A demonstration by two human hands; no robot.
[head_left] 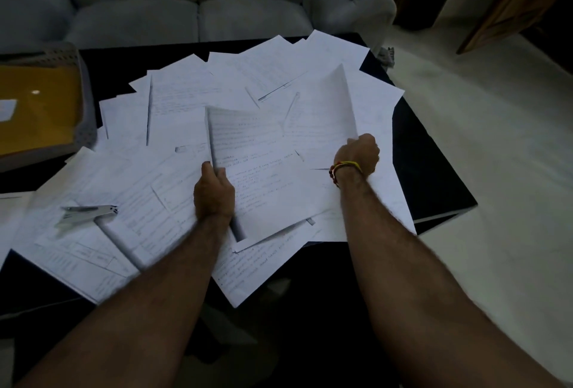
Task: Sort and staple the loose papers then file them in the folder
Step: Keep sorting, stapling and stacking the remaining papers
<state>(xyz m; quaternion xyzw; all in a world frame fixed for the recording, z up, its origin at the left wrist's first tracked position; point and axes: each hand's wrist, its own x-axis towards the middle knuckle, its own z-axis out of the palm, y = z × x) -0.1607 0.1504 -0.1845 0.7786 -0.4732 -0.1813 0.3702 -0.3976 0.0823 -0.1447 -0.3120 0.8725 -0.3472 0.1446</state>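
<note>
My left hand (pixel 214 192) grips a handwritten sheet (pixel 260 176) by its left edge; my right hand (pixel 361 151) pinches another sheet (pixel 325 108), both above the loose papers (pixel 139 201) covering the black counter (pixel 434 176). Stapler (pixel 88 212) lies left; yellow folder (pixel 37 108) sits in the tray (pixel 82 102).

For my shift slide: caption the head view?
Both hands lift sheets from scattered papers; stapler lies left.

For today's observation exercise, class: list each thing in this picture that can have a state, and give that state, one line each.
Left hand: grips a small stack of sheets at its left edge.
Right hand: pinches a lifted sheet, curled upward.
Loose papers: scattered, overlapping on the black table.
Stapler: lying untouched on the papers.
Yellow folder: closed, in the grey tray.
</note>
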